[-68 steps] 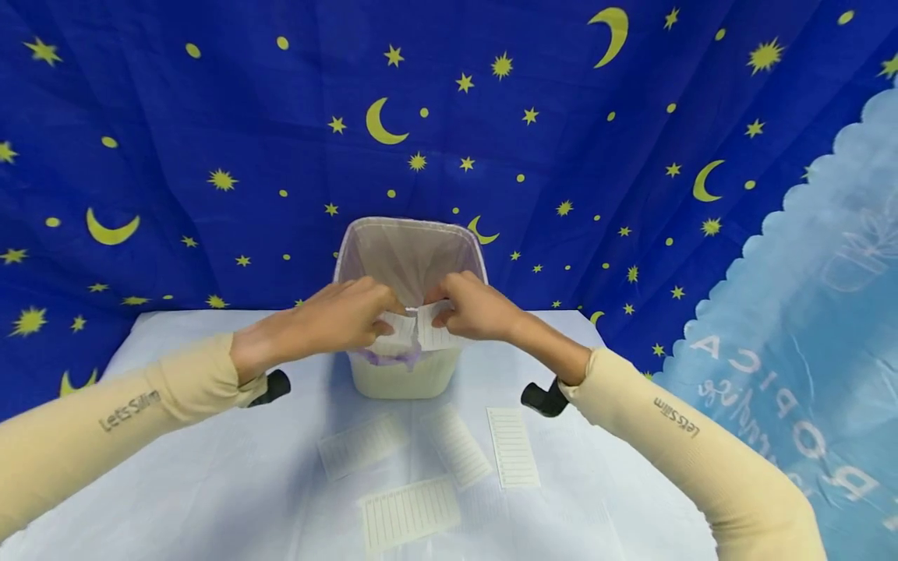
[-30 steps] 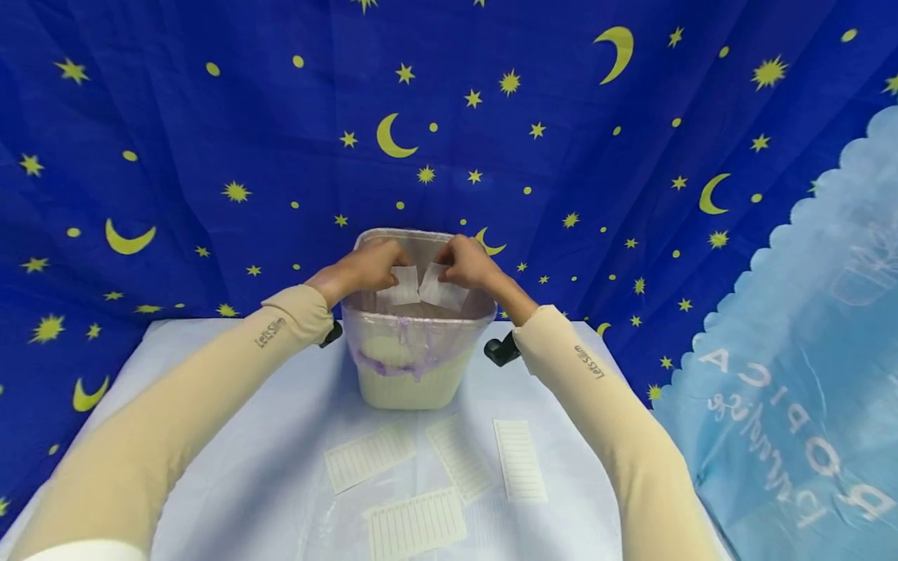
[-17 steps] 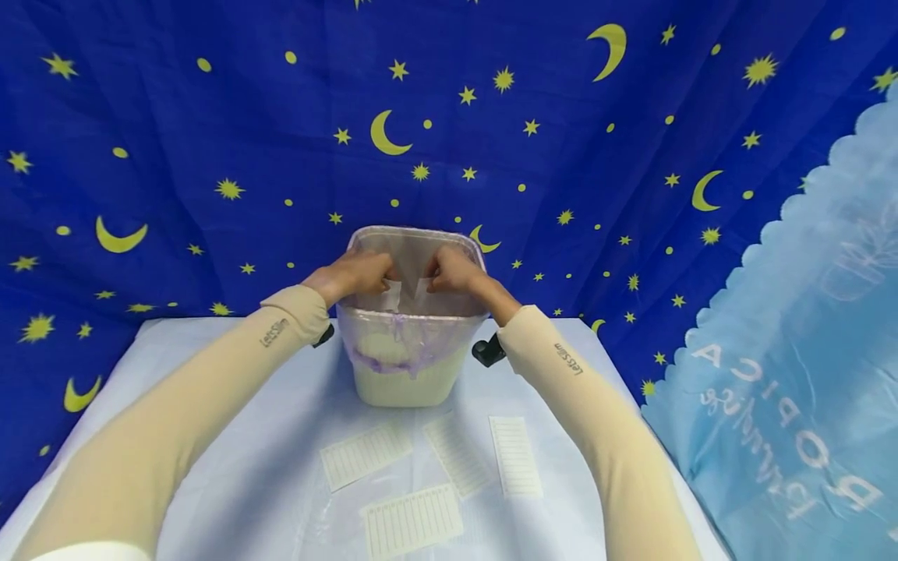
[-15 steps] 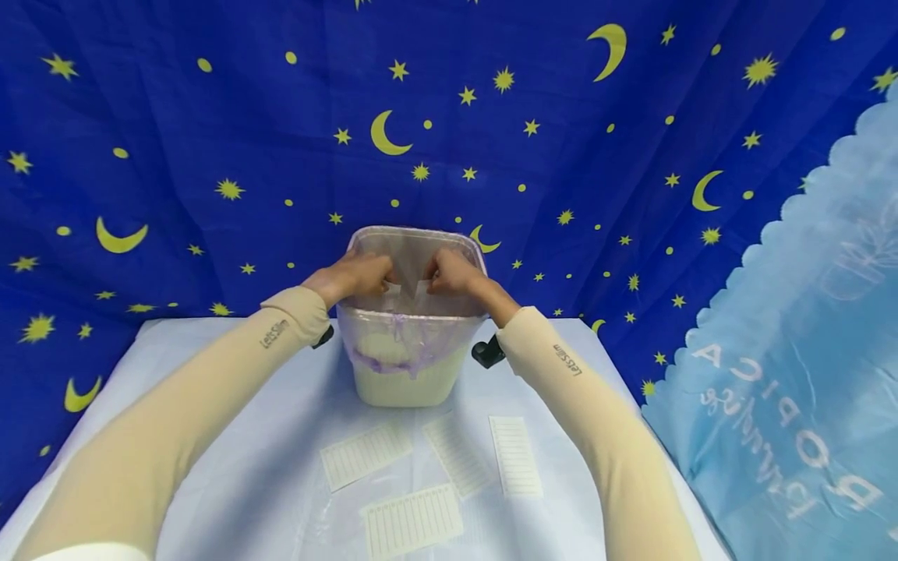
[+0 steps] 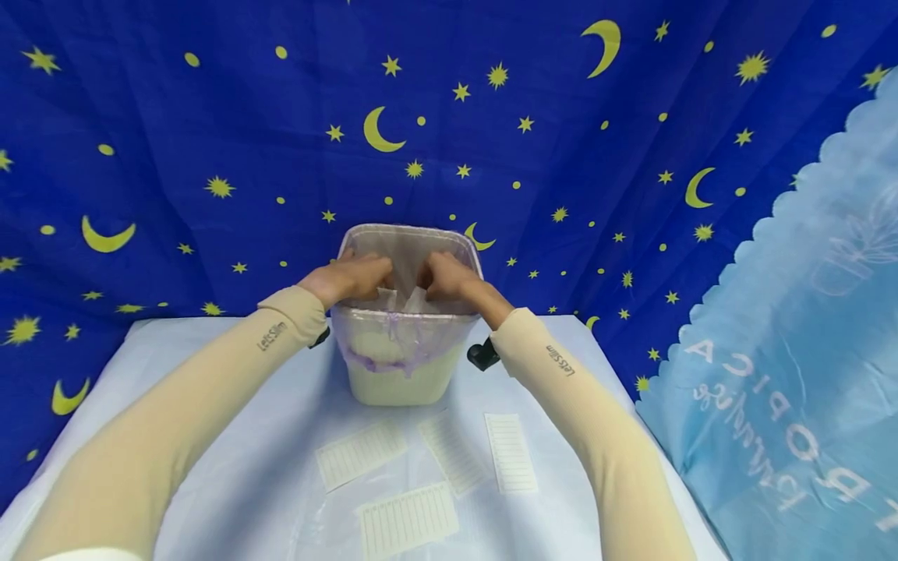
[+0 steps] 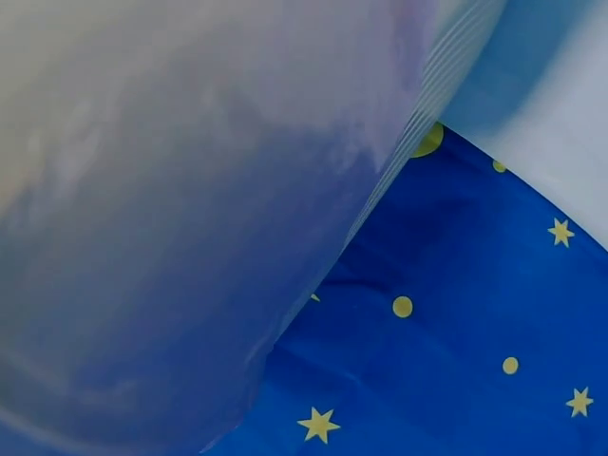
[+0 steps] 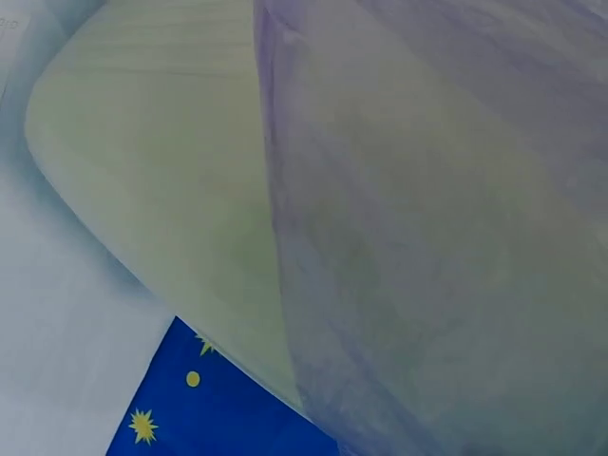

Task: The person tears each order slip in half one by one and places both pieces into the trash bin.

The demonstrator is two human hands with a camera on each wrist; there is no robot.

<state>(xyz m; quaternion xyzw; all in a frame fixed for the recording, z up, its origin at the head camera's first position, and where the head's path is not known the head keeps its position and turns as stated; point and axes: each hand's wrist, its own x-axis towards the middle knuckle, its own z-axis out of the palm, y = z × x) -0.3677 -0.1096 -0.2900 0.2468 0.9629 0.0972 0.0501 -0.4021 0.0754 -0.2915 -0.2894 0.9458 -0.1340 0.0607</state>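
White, tilted paper pieces (image 5: 387, 299) (image 5: 416, 301), partly hidden, are pinched by both hands (image 5: 359, 275) (image 5: 447, 276).

Left hand (image 5: 358, 276) and right hand (image 5: 449, 276) level, apart

The person's left arm (image 5: 189, 405) and right arm (image 5: 589, 421) reach forward, slanting inward. Both hands have their fingers curled, knuckles upward, fingertips mostly hidden.

A purple liner (image 7: 427, 190) overlaps the pale bin (image 7: 152, 161).
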